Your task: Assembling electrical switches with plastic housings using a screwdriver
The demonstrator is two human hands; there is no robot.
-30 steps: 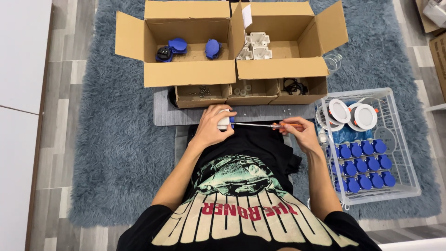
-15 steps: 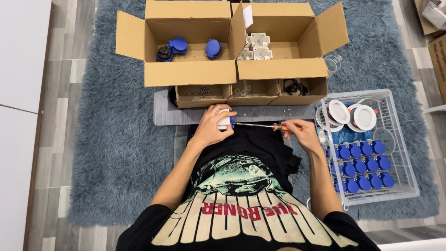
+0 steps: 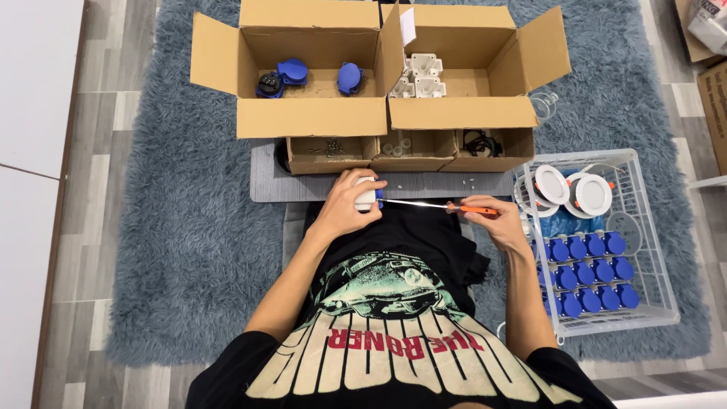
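My left hand (image 3: 347,205) grips a small white and blue part (image 3: 369,198) just in front of the grey mat (image 3: 265,185). My right hand (image 3: 492,223) holds a screwdriver (image 3: 443,206) with an orange handle by its handle end. The thin metal shaft lies level and points left, with its tip at the blue side of the part. Both hands hover over my lap, above a black shirt.
Two open cardboard boxes stand behind the mat: the left box (image 3: 310,121) holds blue parts, the right box (image 3: 462,113) holds white parts. Small trays (image 3: 409,151) with screws and bits sit in front of them. A white wire basket (image 3: 636,250) at right holds blue-backed and white round lamps.
Almost nothing has moved. The screwdriver stays against the part, and my right hand has shifted only slightly on the handle.
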